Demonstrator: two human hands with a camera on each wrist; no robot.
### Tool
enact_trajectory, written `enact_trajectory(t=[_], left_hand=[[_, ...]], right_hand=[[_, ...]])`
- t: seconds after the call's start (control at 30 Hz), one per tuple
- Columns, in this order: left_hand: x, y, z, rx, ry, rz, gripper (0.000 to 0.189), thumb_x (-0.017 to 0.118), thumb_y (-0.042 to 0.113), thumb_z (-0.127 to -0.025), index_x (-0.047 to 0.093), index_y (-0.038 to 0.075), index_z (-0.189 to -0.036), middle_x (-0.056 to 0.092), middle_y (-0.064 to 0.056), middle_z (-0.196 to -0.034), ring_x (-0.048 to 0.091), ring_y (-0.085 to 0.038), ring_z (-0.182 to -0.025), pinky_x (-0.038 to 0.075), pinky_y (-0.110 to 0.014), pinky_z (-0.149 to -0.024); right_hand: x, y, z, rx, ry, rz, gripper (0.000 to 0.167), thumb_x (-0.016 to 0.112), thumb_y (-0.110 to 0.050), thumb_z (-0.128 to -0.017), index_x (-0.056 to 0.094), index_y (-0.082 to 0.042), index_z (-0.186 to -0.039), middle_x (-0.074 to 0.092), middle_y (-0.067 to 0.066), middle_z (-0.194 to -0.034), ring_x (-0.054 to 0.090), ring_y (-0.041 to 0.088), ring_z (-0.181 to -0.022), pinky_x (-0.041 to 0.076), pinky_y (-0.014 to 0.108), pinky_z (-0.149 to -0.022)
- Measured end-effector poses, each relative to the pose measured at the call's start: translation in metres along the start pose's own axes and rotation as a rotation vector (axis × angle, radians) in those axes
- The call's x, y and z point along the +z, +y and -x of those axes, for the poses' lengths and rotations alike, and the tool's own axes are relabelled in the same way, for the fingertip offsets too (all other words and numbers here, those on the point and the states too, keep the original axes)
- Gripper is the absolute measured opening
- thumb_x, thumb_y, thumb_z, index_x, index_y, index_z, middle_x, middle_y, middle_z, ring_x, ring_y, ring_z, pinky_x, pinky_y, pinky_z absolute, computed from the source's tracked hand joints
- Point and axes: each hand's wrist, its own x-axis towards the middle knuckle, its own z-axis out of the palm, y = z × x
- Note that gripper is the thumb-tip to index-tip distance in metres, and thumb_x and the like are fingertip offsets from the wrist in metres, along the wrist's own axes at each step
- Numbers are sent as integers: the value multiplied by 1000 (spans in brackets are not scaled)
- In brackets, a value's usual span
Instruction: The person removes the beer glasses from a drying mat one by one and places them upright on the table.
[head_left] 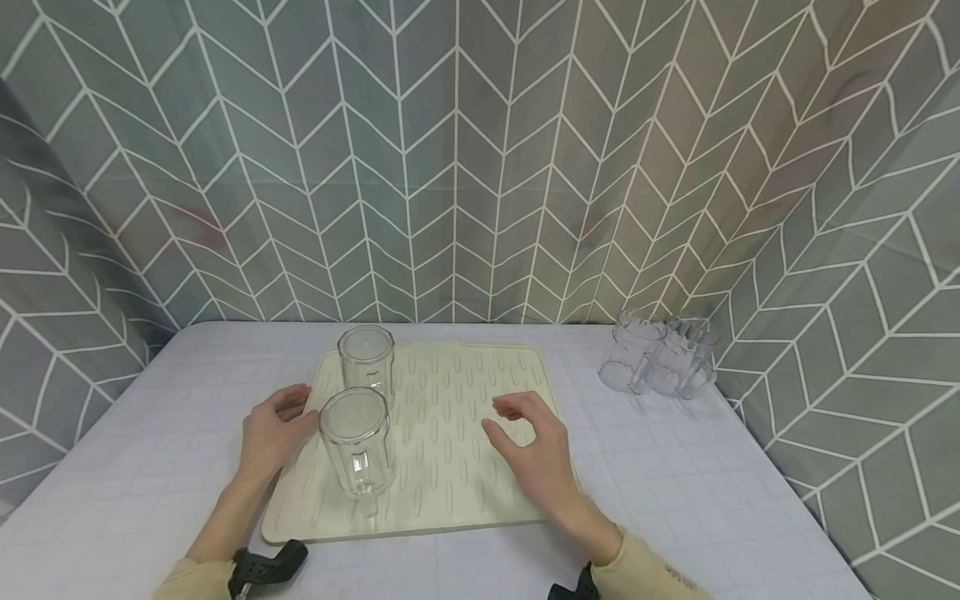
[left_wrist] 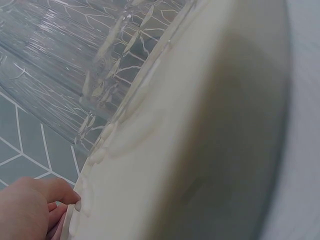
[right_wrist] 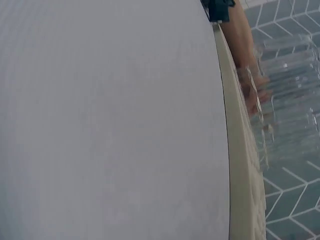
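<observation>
Two clear glass mugs stand on the left half of a cream ridged mat (head_left: 450,450): a front mug (head_left: 356,442) with its handle toward me, and a back mug (head_left: 366,358) behind it. My left hand (head_left: 276,429) is at the mat's left edge, beside the front mug, its fingers loosely bent. In the left wrist view, a fingertip of that hand (left_wrist: 30,205) touches the mat's edge, apart from the glass. Over the mat's right side hovers my right hand (head_left: 536,450), thumb and fingers spread in a C with nothing between them.
More clear glass mugs (head_left: 633,358) stand close together at the table's far right, overlapping in view. A white cloth (head_left: 645,508) covers the table. Patterned grey curtains (head_left: 480,167) hang behind it and at the sides.
</observation>
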Motion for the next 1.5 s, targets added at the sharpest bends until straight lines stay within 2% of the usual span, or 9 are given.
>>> enact_trajectory(t=[0.13, 0.47, 0.73, 1.0, 1.27, 1.5], left_hand=[[1, 0, 0, 4, -2, 4, 55, 66, 14, -92, 49, -6, -140, 58, -30, -133, 61, -45, -120, 54, -49, -98], [-1, 1, 0, 2, -8, 8, 54, 66, 14, -92, 50, -6, -140, 58, -31, -132, 60, -46, -120, 54, -50, -99], [-1, 0, -2, 8, -5, 6, 54, 66, 15, -92, 50, -6, -140, 58, -31, -132, 60, -46, -120, 54, -50, -99], [-1, 1, 0, 16, 1, -4, 54, 66, 15, -92, 50, -6, -139, 58, -31, -132, 61, -46, -119, 54, -50, -97], [-1, 0, -1, 18, 4, -9, 54, 66, 15, -93, 50, -7, -139, 58, -31, -132, 61, -46, -120, 54, -48, -98], [0, 0, 0, 15, 8, -12, 54, 67, 15, -92, 51, -6, -139, 59, -31, -132, 61, -46, -119, 54, -49, -98]], right_hand=[[7, -8, 4, -27, -34, 2, 27, 79, -10, -85, 70, -16, -110, 69, -4, -102, 65, 14, -91, 57, 30, -80], [24, -18, 10, -61, -94, -49, 25, 79, -9, -84, 69, -13, -107, 69, 4, -101, 65, 13, -91, 57, 25, -80], [38, -25, 16, -140, -111, -96, 27, 78, -6, -84, 68, -12, -108, 67, 1, -99, 65, 13, -89, 58, 25, -78], [49, -34, 20, -166, -124, -119, 27, 78, -6, -84, 68, -11, -108, 67, 1, -98, 65, 14, -89, 58, 26, -78], [57, -40, 22, -148, -146, -133, 26, 78, -8, -84, 68, -12, -108, 66, -1, -99, 66, 13, -91, 57, 22, -81], [67, -44, 22, -233, -132, -126, 28, 80, -11, -83, 68, -11, -109, 66, 0, -99, 65, 13, -90, 57, 21, -80]])
